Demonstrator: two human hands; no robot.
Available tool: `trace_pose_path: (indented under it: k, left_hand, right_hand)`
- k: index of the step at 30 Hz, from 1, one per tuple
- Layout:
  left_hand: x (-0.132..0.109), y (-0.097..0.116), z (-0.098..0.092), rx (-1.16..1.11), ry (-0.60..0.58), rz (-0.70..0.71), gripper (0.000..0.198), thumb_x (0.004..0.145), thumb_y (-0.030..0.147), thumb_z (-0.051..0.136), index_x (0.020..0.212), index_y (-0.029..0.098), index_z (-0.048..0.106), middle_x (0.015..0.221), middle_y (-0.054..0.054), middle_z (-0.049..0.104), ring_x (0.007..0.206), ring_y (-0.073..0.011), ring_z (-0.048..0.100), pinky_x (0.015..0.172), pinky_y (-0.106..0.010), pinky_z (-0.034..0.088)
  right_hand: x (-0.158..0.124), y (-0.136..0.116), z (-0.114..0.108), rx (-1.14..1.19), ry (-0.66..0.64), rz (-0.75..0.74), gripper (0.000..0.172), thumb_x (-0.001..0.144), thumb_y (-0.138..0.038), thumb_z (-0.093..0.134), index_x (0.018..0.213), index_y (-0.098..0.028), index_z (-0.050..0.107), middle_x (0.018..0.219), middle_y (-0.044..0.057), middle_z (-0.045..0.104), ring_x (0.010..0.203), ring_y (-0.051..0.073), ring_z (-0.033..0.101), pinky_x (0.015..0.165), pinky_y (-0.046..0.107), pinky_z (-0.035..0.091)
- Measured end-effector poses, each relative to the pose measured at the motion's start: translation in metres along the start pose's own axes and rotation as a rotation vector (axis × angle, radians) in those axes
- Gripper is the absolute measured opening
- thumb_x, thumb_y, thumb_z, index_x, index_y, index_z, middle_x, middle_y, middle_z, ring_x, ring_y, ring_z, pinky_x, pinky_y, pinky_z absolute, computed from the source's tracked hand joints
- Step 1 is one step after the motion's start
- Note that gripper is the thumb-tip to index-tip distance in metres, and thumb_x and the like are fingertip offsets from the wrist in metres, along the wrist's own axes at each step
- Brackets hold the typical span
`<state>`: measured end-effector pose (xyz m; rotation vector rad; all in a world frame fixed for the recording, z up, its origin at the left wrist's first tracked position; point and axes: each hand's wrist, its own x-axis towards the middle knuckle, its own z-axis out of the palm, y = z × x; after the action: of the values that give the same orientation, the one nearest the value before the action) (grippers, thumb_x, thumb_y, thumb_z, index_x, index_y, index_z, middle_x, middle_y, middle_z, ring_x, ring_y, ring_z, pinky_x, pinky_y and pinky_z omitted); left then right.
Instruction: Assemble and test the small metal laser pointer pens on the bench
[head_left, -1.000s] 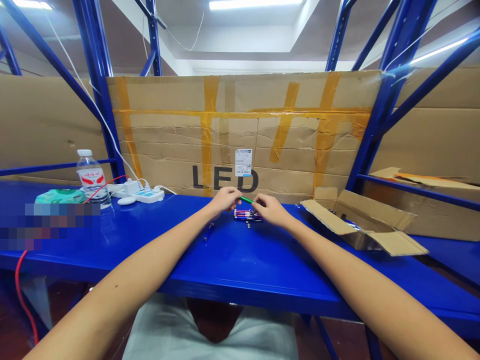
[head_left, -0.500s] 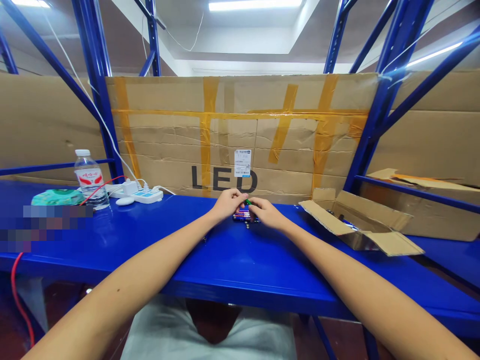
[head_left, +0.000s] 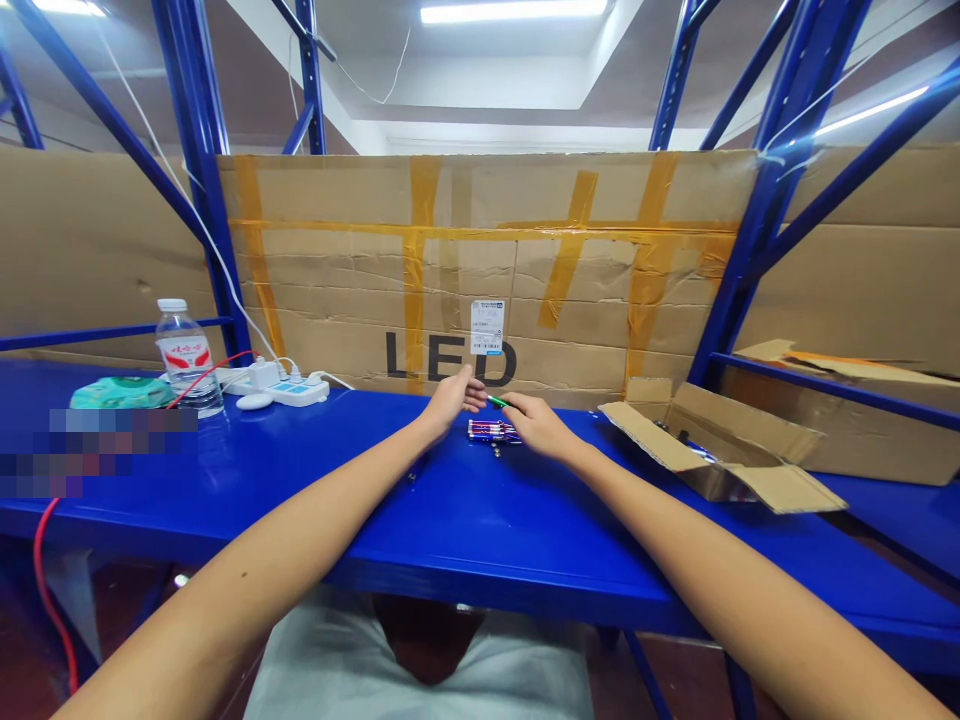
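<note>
My right hand (head_left: pixel 531 418) pinches one end of a thin green stick-like object (head_left: pixel 496 402) above the blue table (head_left: pixel 480 520). My left hand (head_left: pixel 454 394) is just left of it, fingers partly spread, its fingertips near the green object's other end. Under both hands lies a small pack of batteries (head_left: pixel 489 431) with red, white and blue wrapping. A small dark pen-like item (head_left: pixel 415 466) lies on the table partly hidden by my left forearm.
An open cardboard box (head_left: pixel 720 450) sits to the right. At the left stand a water bottle (head_left: pixel 184 357), a power strip (head_left: pixel 289 387), a white mouse (head_left: pixel 253 402) and a green packet (head_left: pixel 120 393). A taped cardboard sheet (head_left: pixel 480 270) marked LED walls the back.
The hands pressed together over the batteries half a second ago; now they have drawn slightly apart, and my left hand has opened and lifted from the green object.
</note>
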<state>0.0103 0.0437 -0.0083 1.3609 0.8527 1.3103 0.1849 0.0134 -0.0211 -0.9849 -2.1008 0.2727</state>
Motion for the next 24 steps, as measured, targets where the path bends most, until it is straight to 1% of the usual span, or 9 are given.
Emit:
trace_pose_path:
  k: [4,7,14,17,20,22,24]
  left_hand:
    - [-0.0034,0.0062,-0.0035,-0.224,-0.052,-0.054,0.059,0.099,0.051,0.027,0.081,0.009,0.064,0.08,-0.016,0.071,0.071,-0.0181,0.067,0.07,-0.029,0.052]
    - [-0.0057,0.0082,-0.0039,-0.288,-0.083,-0.07,0.063,0.098,0.053,0.024,0.085,0.008,0.066,0.086,-0.018,0.071,0.078,-0.0207,0.068,0.077,-0.032,0.053]
    - [-0.0064,0.0092,-0.0045,-0.318,-0.109,-0.081,0.068,0.097,0.056,0.021,0.086,0.007,0.067,0.091,-0.02,0.071,0.087,-0.0235,0.069,0.084,-0.034,0.052]
    - [-0.0059,0.0083,-0.0047,-0.293,-0.104,-0.081,0.068,0.096,0.057,0.022,0.086,0.007,0.067,0.091,-0.02,0.072,0.089,-0.0238,0.068,0.085,-0.033,0.052]
    - [-0.0059,0.0067,-0.0041,-0.26,-0.1,-0.078,0.066,0.097,0.056,0.023,0.087,0.008,0.068,0.091,-0.019,0.072,0.088,-0.0226,0.068,0.083,-0.032,0.051]
    - [-0.0062,0.0056,-0.0037,-0.247,-0.103,-0.08,0.065,0.097,0.055,0.024,0.087,0.008,0.067,0.091,-0.019,0.072,0.085,-0.0213,0.068,0.081,-0.031,0.051]
    - [-0.0064,0.0045,-0.0035,-0.242,-0.114,-0.082,0.064,0.097,0.055,0.026,0.087,0.008,0.067,0.092,-0.019,0.072,0.083,-0.0208,0.068,0.079,-0.03,0.051]
  right_hand:
    - [-0.0003,0.0003,-0.0019,0.004,-0.009,-0.007,0.031,0.09,-0.022,0.042,0.104,-0.016,0.068,0.096,0.007,0.071,0.084,0.019,0.061,0.077,0.03,0.044]
    - [0.0001,0.0002,-0.0032,-0.018,-0.041,-0.016,0.031,0.09,-0.022,0.042,0.105,-0.016,0.069,0.097,0.008,0.072,0.085,0.019,0.062,0.078,0.031,0.044]
    - [0.0,-0.0022,-0.0051,-0.078,-0.082,-0.022,0.032,0.093,-0.023,0.039,0.099,-0.016,0.07,0.093,0.008,0.073,0.081,0.019,0.063,0.077,0.032,0.045]
    - [-0.0001,-0.0001,-0.0031,-0.061,-0.096,-0.03,0.031,0.092,-0.022,0.041,0.105,-0.016,0.069,0.103,0.01,0.072,0.091,0.022,0.065,0.084,0.035,0.046]
    - [-0.0006,0.0017,-0.0006,-0.03,-0.07,-0.062,0.032,0.091,-0.019,0.043,0.115,-0.018,0.065,0.117,0.01,0.069,0.104,0.023,0.063,0.092,0.037,0.044]
    - [-0.0014,0.0017,0.0005,-0.029,-0.045,-0.073,0.034,0.09,-0.018,0.044,0.118,-0.019,0.063,0.119,0.01,0.068,0.104,0.022,0.063,0.092,0.037,0.044]
    - [-0.0024,0.0008,0.0009,-0.044,-0.03,-0.07,0.034,0.09,-0.016,0.043,0.117,-0.018,0.062,0.114,0.009,0.069,0.096,0.021,0.064,0.087,0.035,0.046]
